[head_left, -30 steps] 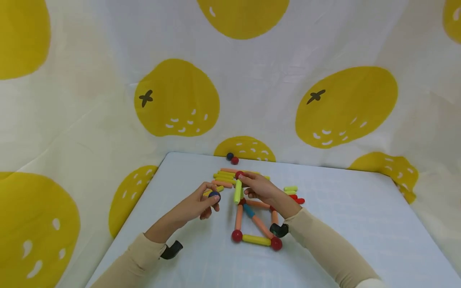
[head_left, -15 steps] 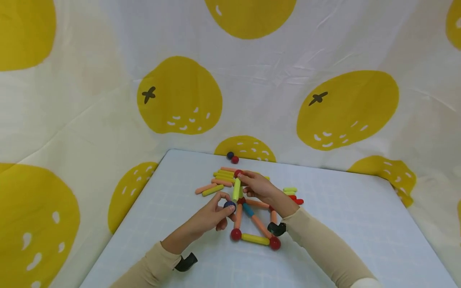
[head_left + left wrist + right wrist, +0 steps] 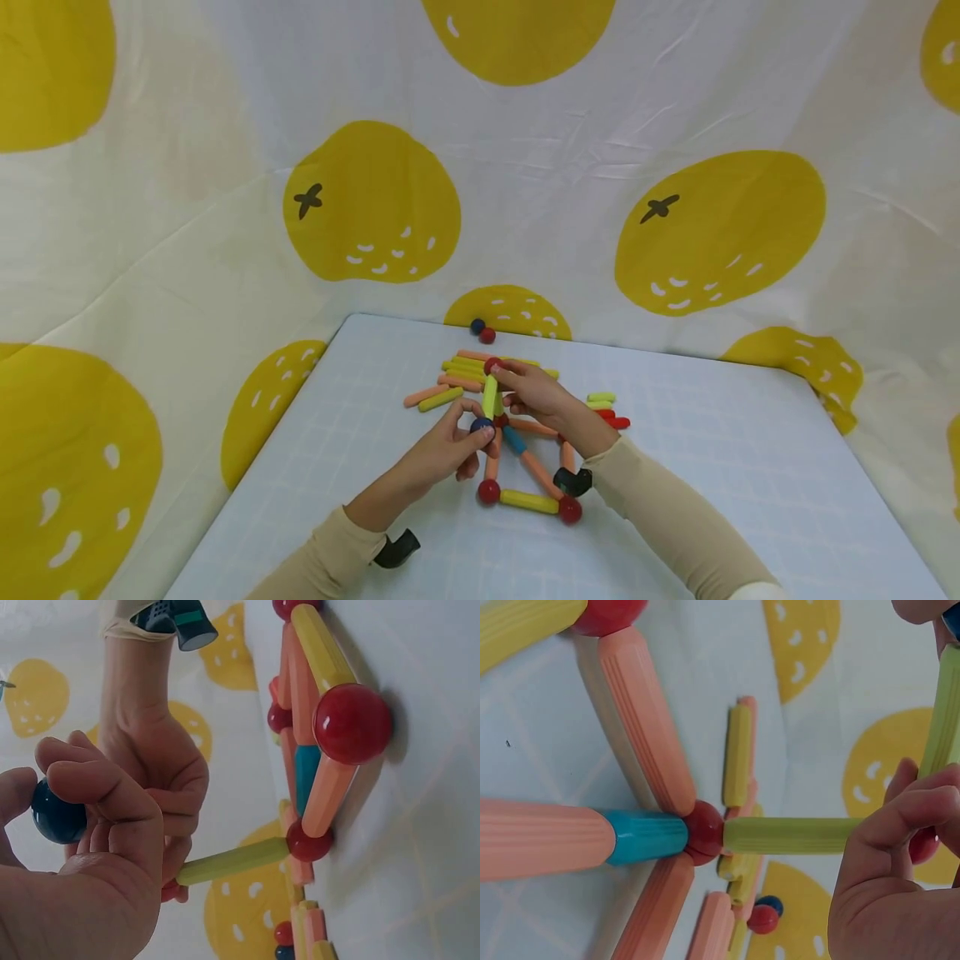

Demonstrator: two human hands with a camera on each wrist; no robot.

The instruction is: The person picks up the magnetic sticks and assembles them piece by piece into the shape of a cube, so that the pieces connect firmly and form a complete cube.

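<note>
Left hand pinching blue ball at green stick's lower end; right hand pinching red ball above, seemingly to steady the stick.

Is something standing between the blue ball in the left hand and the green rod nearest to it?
Nothing visible: in the right wrist view, the blue ball is close to the end of that green rod. Whether they touch is unclear.
</note>
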